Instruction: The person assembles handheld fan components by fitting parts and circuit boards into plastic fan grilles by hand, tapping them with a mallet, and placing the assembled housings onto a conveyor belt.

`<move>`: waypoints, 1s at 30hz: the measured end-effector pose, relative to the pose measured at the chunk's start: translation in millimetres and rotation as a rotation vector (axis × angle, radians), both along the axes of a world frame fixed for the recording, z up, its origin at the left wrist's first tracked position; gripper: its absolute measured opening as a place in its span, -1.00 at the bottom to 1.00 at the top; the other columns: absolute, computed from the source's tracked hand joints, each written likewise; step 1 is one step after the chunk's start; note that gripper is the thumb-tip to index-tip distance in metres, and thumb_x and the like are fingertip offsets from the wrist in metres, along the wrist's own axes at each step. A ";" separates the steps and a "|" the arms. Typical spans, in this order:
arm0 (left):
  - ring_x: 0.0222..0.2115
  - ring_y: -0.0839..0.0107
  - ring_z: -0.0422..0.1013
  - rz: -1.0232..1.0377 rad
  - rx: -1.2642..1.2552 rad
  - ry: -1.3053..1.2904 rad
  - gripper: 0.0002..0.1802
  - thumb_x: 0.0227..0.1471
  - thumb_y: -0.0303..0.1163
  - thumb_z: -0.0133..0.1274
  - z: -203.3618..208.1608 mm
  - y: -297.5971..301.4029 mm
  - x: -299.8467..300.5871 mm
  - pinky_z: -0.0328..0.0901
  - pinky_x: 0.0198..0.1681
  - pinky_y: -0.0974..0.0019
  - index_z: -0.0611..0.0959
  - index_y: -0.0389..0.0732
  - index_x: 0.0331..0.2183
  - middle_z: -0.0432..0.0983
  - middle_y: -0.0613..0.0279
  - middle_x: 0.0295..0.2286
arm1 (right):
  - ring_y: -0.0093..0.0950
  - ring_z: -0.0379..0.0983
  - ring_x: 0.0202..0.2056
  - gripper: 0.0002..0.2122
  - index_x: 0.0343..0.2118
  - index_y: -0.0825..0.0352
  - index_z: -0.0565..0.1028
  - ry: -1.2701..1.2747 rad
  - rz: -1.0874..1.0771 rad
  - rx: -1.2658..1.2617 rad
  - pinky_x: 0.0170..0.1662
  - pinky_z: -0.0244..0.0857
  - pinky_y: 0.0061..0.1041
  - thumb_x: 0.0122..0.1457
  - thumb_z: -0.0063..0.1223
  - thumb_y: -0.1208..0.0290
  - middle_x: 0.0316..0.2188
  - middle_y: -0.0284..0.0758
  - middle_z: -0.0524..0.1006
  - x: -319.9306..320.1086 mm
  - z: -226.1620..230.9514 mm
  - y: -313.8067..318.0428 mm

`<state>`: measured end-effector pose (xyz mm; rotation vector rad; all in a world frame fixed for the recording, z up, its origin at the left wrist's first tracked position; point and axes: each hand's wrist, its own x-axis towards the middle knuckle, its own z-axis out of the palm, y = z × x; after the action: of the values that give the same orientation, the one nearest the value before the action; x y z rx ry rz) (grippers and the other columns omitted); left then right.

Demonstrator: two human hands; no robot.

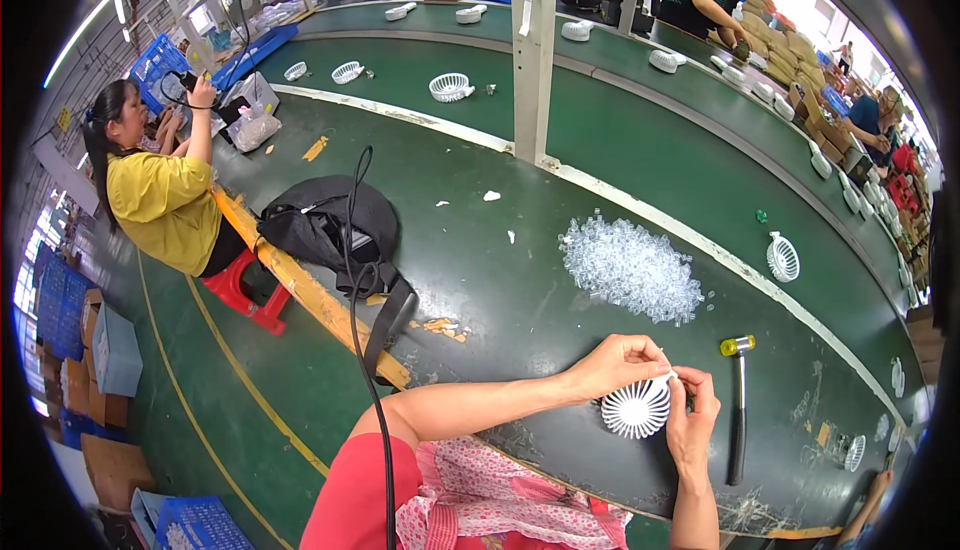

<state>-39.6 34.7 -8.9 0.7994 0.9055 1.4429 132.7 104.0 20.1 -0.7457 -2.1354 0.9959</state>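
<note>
A round white slatted plastic fan grille (636, 411) rests at the bench edge in front of me. My left hand (622, 362) is closed in a pinch at its upper rim, near the grille's small white neck. From the other side my right hand (694, 410) has thumb and fingers closed around that same neck. Whether a small piece sits between the fingertips is hidden. Beside my right hand lies a hammer (739, 400) with a yellow head and a black grip. Beyond both hands is a heap of small clear plastic pieces (632, 268).
A black bag (330, 220) lies at the left bench edge, and a black cable (352, 280) hangs across the view. A metal post (533, 60) rises behind the bench. White grilles (452, 87) ride the green conveyor. A co-worker in yellow (165, 200) sits at left.
</note>
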 end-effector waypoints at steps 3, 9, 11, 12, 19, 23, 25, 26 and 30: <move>-0.25 0.62 0.43 0.029 -0.020 -0.052 -0.78 0.14 -0.33 0.14 -4.8 -1.3 0.2 0.33 -0.20 0.51 0.60 -0.30 -0.26 0.56 0.29 -0.29 | -0.46 0.51 -0.33 -0.90 -0.27 0.44 0.45 0.030 -0.013 -0.095 -0.25 0.36 -0.54 0.14 0.08 0.63 -0.39 -0.24 0.55 -4.0 4.0 1.1; -0.26 0.64 0.43 0.039 -0.072 -0.112 -0.78 0.14 -0.32 0.14 -1.3 -1.2 0.5 0.32 -0.22 0.53 0.59 -0.28 -0.24 0.56 0.31 -0.29 | -0.49 0.37 -0.39 -0.94 -0.40 0.42 0.41 -0.020 -0.044 -0.157 -0.25 0.26 -0.50 0.15 0.06 0.59 -0.47 -0.30 0.45 -1.8 13.5 7.1; -0.27 0.64 0.43 0.038 -0.068 -0.117 -0.79 0.15 -0.33 0.13 -1.1 -0.5 1.9 0.32 -0.22 0.53 0.59 -0.27 -0.26 0.56 0.32 -0.30 | -0.48 0.37 -0.40 -0.94 -0.40 0.42 0.41 -0.010 -0.042 -0.124 -0.26 0.25 -0.49 0.15 0.05 0.60 -0.47 -0.29 0.44 -3.0 14.7 6.2; -0.26 0.64 0.43 0.046 -0.047 -0.098 -0.80 0.15 -0.33 0.14 -3.4 0.4 3.4 0.33 -0.21 0.53 0.59 -0.27 -0.27 0.55 0.32 -0.30 | -0.47 0.37 -0.41 -0.94 -0.41 0.42 0.40 0.001 -0.043 -0.088 -0.27 0.25 -0.49 0.15 0.05 0.60 -0.48 -0.29 0.44 -3.3 15.1 5.5; -0.28 0.65 0.43 0.061 -0.038 -0.125 -0.81 0.14 -0.33 0.14 -6.2 -1.4 4.0 0.32 -0.23 0.54 0.58 -0.25 -0.29 0.55 0.32 -0.32 | -0.51 0.37 -0.40 -0.94 -0.39 0.42 0.40 -0.039 0.001 -0.186 -0.27 0.25 -0.51 0.17 0.03 0.58 -0.46 -0.29 0.46 -0.6 13.8 12.0; -0.23 0.59 0.45 0.042 -0.061 -0.113 -0.83 0.15 -0.37 0.13 -7.6 -2.4 1.9 0.35 -0.12 0.46 0.58 -0.25 -0.26 0.55 0.29 -0.29 | -0.57 0.38 -0.30 -0.94 -0.35 0.43 0.44 0.066 0.000 -0.348 -0.15 0.27 -0.57 0.21 0.03 0.55 -0.41 -0.35 0.49 -5.7 12.3 6.8; -0.23 0.59 0.45 0.037 -0.036 -0.108 -0.83 0.15 -0.37 0.13 -4.2 -5.0 2.0 0.36 -0.12 0.46 0.58 -0.25 -0.26 0.55 0.29 -0.28 | -0.61 0.37 -0.30 -0.94 -0.34 0.43 0.45 0.013 0.032 -0.376 -0.17 0.25 -0.61 0.22 0.01 0.55 -0.40 -0.37 0.49 -5.4 14.1 7.4; -0.22 0.59 0.45 0.032 -0.013 -0.102 -0.83 0.15 -0.38 0.13 -2.5 -6.6 2.0 0.36 -0.11 0.45 0.57 -0.25 -0.26 0.54 0.29 -0.28 | -0.65 0.35 -0.29 -0.95 -0.33 0.42 0.46 -0.038 0.064 -0.406 -0.19 0.24 -0.65 0.22 0.00 0.55 -0.39 -0.39 0.49 -4.5 14.8 7.4; -0.24 0.57 0.44 0.015 0.047 -0.039 -0.79 0.15 -0.38 0.12 1.8 0.8 8.1 0.36 -0.15 0.46 0.54 -0.29 -0.23 0.53 0.26 -0.30 | -0.61 0.38 -0.26 -0.94 -0.37 0.43 0.48 -0.022 0.076 -0.443 -0.12 0.24 -0.59 0.17 0.05 0.55 -0.36 -0.37 0.52 5.7 18.5 15.6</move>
<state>-31.5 35.5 -7.2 0.7980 0.8526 1.4927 138.4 119.6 38.6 -0.8877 -1.9929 1.5354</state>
